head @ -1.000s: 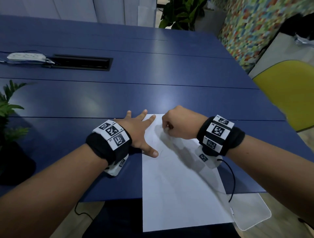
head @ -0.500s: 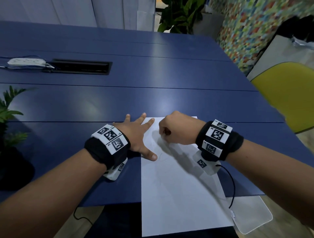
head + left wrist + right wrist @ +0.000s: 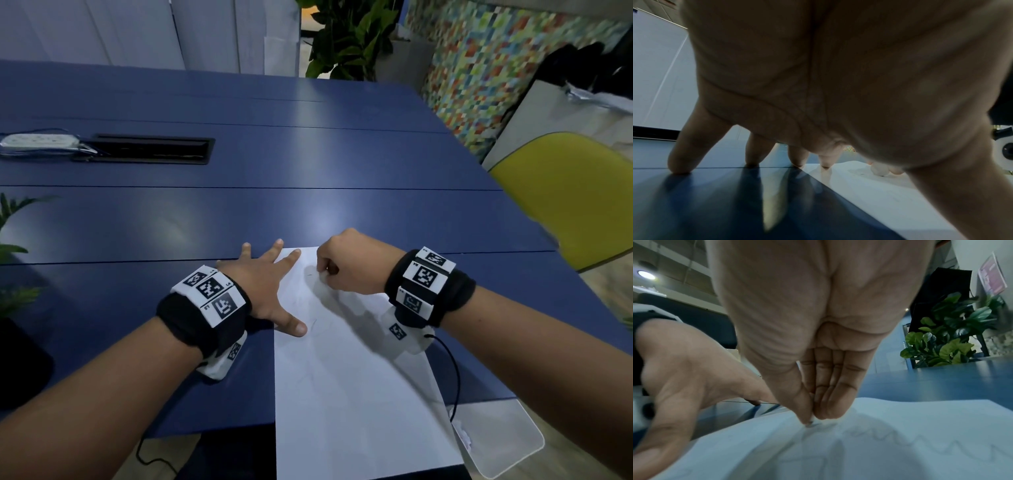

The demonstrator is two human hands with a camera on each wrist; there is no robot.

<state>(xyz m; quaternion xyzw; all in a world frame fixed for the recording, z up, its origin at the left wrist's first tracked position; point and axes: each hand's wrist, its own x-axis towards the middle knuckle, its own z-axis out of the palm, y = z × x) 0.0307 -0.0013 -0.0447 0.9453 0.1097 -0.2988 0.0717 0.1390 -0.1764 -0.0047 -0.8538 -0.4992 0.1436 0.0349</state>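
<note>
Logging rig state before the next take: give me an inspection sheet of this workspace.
surface: blue table, black hatch set in it.
job's things: white paper with faint pencil lines, flat, overhanging the near edge.
clutter: power strip far left.
grips: left hand spread, thumb and forefinger on paper; right hand pinches a small object against paper, too small to name.
cables: black cable from right wrist unit.
surroundings: yellow chair, plant, mosaic wall.
</note>
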